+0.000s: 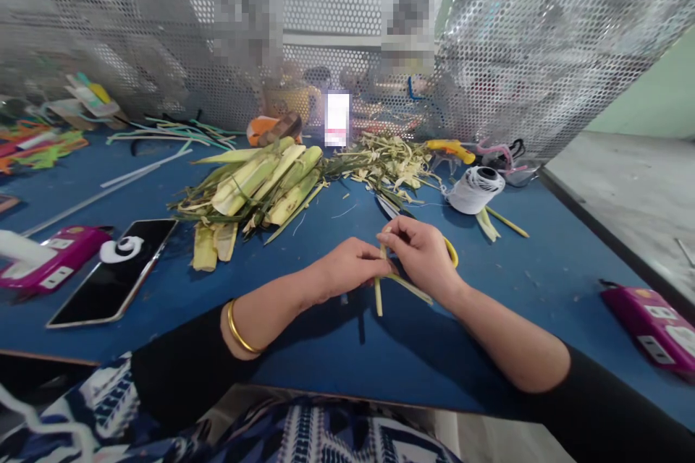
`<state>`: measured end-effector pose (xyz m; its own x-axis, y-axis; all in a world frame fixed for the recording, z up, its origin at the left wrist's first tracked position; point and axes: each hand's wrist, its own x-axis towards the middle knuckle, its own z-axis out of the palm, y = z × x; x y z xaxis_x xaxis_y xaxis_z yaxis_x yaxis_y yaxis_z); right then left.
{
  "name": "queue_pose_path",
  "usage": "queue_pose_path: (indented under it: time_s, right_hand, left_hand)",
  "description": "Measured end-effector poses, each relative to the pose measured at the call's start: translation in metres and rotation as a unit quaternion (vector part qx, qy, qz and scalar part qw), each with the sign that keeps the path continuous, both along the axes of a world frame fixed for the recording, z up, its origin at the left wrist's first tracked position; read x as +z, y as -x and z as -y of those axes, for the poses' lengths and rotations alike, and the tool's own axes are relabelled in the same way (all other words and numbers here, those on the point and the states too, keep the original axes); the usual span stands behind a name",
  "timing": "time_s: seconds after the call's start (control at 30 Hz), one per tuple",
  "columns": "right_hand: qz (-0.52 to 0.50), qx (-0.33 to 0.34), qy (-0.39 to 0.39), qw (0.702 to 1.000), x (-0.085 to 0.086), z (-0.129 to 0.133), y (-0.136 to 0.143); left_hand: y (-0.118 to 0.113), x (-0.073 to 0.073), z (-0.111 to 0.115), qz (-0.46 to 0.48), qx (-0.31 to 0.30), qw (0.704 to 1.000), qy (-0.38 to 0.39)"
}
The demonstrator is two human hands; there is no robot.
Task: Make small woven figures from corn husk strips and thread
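Note:
My left hand pinches a pale yellow-green husk strip over the middle of the blue table. My right hand grips the same folded strip close by, its thumb and fingertips pressed together. Two ends stick out below the fingers, one pointing down and one slanting right; the crossing itself is partly hidden. Behind my right hand lie scissors, with the blades and a yellow handle showing. A heap of corn husks rests beyond my left hand.
Shredded husk strips lie at the back, near a white thread spool and a yellow-handled tool. Left are a phone and a magenta device; another magenta device lies right. A perforated metal screen stands behind.

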<state>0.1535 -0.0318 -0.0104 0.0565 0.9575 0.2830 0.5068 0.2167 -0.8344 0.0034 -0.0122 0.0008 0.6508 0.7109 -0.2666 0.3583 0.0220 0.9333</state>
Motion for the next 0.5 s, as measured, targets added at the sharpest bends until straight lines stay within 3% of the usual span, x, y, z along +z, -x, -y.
queue_pose_path:
  time_s: [0.13,0.27,0.37,0.5]
  right_hand:
    - [-0.040,0.066,0.043,0.996,0.009,-0.009,-0.014]
    - [-0.170,0.021,0.138,0.975,0.015,-0.020,-0.033]
    - [-0.309,-0.012,0.204,0.929,0.012,-0.022,-0.034]
    - [-0.453,0.012,0.253,0.855,0.006,-0.017,-0.021]
  left_hand:
    - [0.002,0.001,-0.005,0.055,0.042,0.995,0.073]
    - [0.006,0.000,-0.016,0.103,0.116,0.981,0.118]
    - [0.008,-0.002,-0.021,0.136,0.140,0.969,0.153]
    - [0.008,-0.003,-0.020,0.125,0.132,0.970,0.161]
